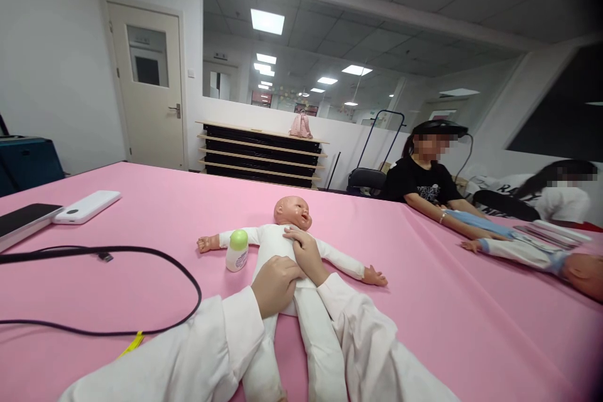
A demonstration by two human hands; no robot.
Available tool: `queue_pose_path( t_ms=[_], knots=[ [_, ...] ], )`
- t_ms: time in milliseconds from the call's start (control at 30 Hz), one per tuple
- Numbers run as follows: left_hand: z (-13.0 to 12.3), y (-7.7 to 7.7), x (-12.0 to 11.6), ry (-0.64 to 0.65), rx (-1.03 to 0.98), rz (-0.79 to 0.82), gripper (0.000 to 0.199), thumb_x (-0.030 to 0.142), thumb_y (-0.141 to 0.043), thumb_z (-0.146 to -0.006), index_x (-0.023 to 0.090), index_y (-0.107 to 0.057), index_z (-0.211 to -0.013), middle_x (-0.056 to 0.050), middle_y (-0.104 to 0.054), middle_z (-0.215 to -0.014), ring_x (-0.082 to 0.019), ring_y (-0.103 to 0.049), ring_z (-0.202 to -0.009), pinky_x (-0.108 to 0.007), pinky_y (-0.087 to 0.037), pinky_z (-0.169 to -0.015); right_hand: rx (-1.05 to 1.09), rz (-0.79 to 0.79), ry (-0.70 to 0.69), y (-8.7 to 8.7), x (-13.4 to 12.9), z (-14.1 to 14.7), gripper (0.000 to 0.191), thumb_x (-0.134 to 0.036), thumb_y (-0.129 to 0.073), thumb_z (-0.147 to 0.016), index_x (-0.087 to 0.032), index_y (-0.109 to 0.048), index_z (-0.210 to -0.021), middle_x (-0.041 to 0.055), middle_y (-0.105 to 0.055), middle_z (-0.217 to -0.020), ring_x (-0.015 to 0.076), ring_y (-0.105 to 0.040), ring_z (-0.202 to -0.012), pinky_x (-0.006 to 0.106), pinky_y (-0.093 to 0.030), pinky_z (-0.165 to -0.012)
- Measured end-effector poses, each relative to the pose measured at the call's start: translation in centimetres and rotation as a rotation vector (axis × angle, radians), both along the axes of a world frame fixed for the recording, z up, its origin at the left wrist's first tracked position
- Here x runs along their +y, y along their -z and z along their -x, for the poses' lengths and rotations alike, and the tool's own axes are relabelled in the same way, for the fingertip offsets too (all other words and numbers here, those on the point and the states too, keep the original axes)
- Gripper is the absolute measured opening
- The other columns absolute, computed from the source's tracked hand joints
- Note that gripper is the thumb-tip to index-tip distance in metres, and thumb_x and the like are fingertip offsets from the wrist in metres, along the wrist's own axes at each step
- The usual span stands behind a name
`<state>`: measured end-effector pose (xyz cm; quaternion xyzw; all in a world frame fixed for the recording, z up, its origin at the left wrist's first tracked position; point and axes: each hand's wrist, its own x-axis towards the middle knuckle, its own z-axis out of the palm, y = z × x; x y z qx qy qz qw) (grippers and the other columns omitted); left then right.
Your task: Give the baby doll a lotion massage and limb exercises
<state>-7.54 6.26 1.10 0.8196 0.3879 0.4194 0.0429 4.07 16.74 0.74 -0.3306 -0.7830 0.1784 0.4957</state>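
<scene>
A baby doll point(320, 320) with a white cloth body lies on its back on the pink table, its head away from me and its arms spread. My left hand point(277, 282) rests on the lower part of its torso, fingers bent and together; whether anything is under them is hidden. Higher up, my right hand point(308, 254) lies on the chest with its fingers stretched toward the neck, holding nothing. A small bottle point(237, 252) with a green cap stands upright beside the doll's arm on the left.
On the pink table point(155, 220), a white power bank point(88, 207) and a dark-topped device point(28, 221) lie at left, near a black cable point(181, 273). At right, a person point(426, 176) touches another doll point(522, 251).
</scene>
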Motion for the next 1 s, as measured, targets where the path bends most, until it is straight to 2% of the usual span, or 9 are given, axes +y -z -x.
queue_pose_path(
  t_ms=[67, 133, 267, 400, 567, 700, 800, 900, 1000],
  knots=[
    [0.2, 0.0, -0.1, -0.029, 0.002, -0.018, 0.03, 0.002, -0.041, -0.074, 0.016, -0.066, -0.075, -0.004, -0.068, -0.076, -0.017, -0.059, -0.077, -0.033, -0.045, -0.075, 0.008, -0.03, -0.012, -0.1, -0.3, -0.1, 0.031, -0.005, -0.039, -0.066, -0.021, -0.065, -0.065, 0.0044, -0.07, -0.081, 0.0205, -0.06, -0.097, 0.04, -0.044, -0.088],
    [0.3, -0.1, -0.1, 0.046, 0.031, -0.026, 0.029, 0.002, -0.041, -0.074, 0.017, -0.066, -0.075, -0.003, -0.068, -0.075, -0.016, -0.059, -0.076, -0.031, -0.046, -0.075, -0.014, -0.075, -0.055, -0.3, -0.7, -0.2, 0.027, -0.005, -0.04, -0.066, -0.021, -0.061, -0.057, 0.0036, -0.068, -0.07, 0.0211, -0.06, -0.092, 0.04, -0.045, -0.084],
    [0.2, -0.3, -0.2, 0.207, 0.066, 0.012, 0.033, 0.004, -0.04, -0.077, 0.018, -0.066, -0.09, -0.003, -0.07, -0.091, -0.015, -0.062, -0.087, -0.029, -0.046, -0.081, -0.076, -0.083, -0.157, -0.6, -1.0, -0.1, 0.032, -0.004, -0.039, -0.066, -0.022, -0.065, -0.067, 0.0025, -0.07, -0.081, 0.0199, -0.06, -0.096, 0.041, -0.043, -0.089],
    [-0.1, -0.3, -0.3, 0.118, 0.055, 0.021, 0.032, 0.003, -0.041, -0.076, 0.019, -0.066, -0.089, -0.001, -0.07, -0.09, -0.016, -0.062, -0.087, -0.032, -0.044, -0.084, -0.104, -0.054, -0.121, -0.5, -0.5, 0.1, 0.039, -0.004, -0.038, -0.067, -0.023, -0.069, -0.081, 0.0025, -0.07, -0.097, 0.0196, -0.057, -0.105, 0.044, -0.04, -0.095],
    [0.1, 0.1, -0.3, -0.004, 0.086, -0.086, 0.026, 0.004, -0.04, -0.072, 0.017, -0.062, -0.071, -0.004, -0.065, -0.07, -0.017, -0.058, -0.071, -0.032, -0.044, -0.068, -0.072, -0.073, -0.186, -0.5, -1.1, 0.0, 0.032, -0.004, -0.038, -0.067, -0.02, -0.066, -0.069, 0.0049, -0.07, -0.084, 0.0188, -0.062, -0.09, 0.039, -0.048, -0.084],
    [0.4, 0.1, -0.4, 0.134, 0.101, -0.125, 0.027, 0.006, -0.038, -0.075, 0.017, -0.062, -0.077, -0.004, -0.066, -0.074, -0.016, -0.058, -0.073, -0.029, -0.046, -0.068, -0.082, -0.067, -0.271, -0.7, -1.5, -0.1, 0.034, -0.003, -0.037, -0.067, -0.02, -0.066, -0.07, 0.0043, -0.07, -0.081, 0.0167, -0.063, -0.084, 0.035, -0.05, -0.08],
    [0.3, -0.2, -0.5, 0.223, 0.078, -0.064, 0.033, 0.005, -0.038, -0.076, 0.018, -0.062, -0.094, -0.004, -0.068, -0.092, -0.015, -0.061, -0.089, -0.029, -0.046, -0.081, -0.121, -0.081, -0.185, -0.4, -0.7, 0.1, 0.039, -0.003, -0.037, -0.066, -0.023, -0.069, -0.077, 0.0026, -0.07, -0.091, 0.0184, -0.06, -0.098, 0.04, -0.044, -0.091],
    [0.1, -0.3, -0.4, 0.11, 0.043, -0.004, 0.033, 0.003, -0.041, -0.072, 0.018, -0.063, -0.09, -0.004, -0.068, -0.095, -0.018, -0.059, -0.097, -0.034, -0.043, -0.087, -0.074, -0.063, -0.053, 0.0, 0.2, 0.3, 0.039, -0.004, -0.038, -0.066, -0.023, -0.069, -0.08, 0.0031, -0.068, -0.103, 0.0189, -0.057, -0.106, 0.042, -0.04, -0.097],
    [0.2, -0.2, -0.4, -0.02, 0.024, -0.007, 0.03, 0.002, -0.04, -0.07, 0.018, -0.063, -0.08, -0.004, -0.067, -0.083, -0.018, -0.059, -0.085, -0.035, -0.044, -0.079, 0.0, -0.05, -0.012, 0.1, 0.3, 0.2, 0.033, -0.005, -0.04, -0.068, -0.022, -0.068, -0.075, 0.0045, -0.069, -0.098, 0.019, -0.058, -0.103, 0.04, -0.042, -0.094]
  ],
)
